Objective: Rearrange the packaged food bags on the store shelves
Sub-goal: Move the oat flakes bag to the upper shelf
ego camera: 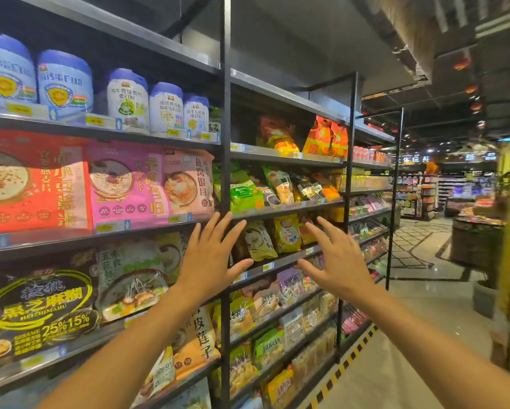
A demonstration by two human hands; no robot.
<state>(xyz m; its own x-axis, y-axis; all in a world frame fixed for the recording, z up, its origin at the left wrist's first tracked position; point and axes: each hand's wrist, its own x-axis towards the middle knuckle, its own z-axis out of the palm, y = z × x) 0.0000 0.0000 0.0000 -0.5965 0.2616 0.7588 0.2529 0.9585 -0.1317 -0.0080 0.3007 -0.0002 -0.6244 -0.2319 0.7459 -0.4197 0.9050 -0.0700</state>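
Left hand: the left hand is being held up empty, fingers spread, in front of the black upright post; nothing is being gripped.
Right hand: the right hand is likewise being held flat and empty, at 3 o'clock from the left one and well apart from it.
Task bags: a cream bag and a yellow bag are being shown between the two hands, standing on the shelf behind them; contact with either is not being made, as far as can be told.
Other stock: blue tins are being displayed at 10 o'clock, a red bag and a pink bag below them, and a black bag at 8 o'clock.
Risk: the leaning bags are probably being left liable to topple if one is pulled out quickly, since neighbours are resting against each other.
Risk, second: a sleeve-less forearm is being passed close to the lower rows, so packets there could be knocked forward.
Writing: "HEIZHIMAHU", "SESAME" and "25%" and "15%" are being read on the black bag; most other labels are Chinese characters, partly blurred.
Price tags: yellow tags are being shown, unreadable.
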